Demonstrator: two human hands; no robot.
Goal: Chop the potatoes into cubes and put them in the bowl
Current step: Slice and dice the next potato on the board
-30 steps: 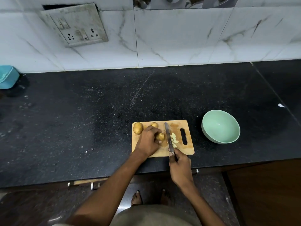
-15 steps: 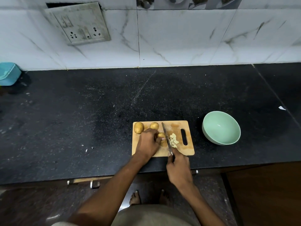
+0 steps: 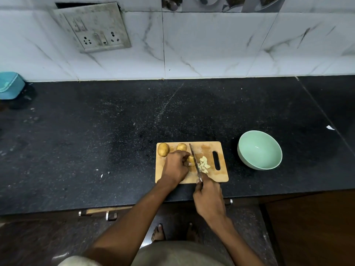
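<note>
Potato piece (image 3: 190, 160) pinched by left hand (image 3: 175, 167) fingers on the board (image 3: 209, 176); right hand (image 3: 208, 198) fingers curl round the knife (image 3: 194, 160).

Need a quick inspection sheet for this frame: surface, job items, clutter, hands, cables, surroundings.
Surface: black speckled countertop, pale crumbs scattered left of the cutting board.
Job's things: two whole potatoes at the board's far left; a part-cut potato under the knife; potato cubes right of the blade; green bowl on the counter right of the board, no cubes inside.
Clutter: white scrap far right; teal container at left edge.
Hands: left hand holds the part-cut potato; right hand grips the knife handle.
Cables: nothing seen.
Surroundings: marble-look wall tiles, socket plate, drawer handles below the counter, bare feet on the floor.
</note>
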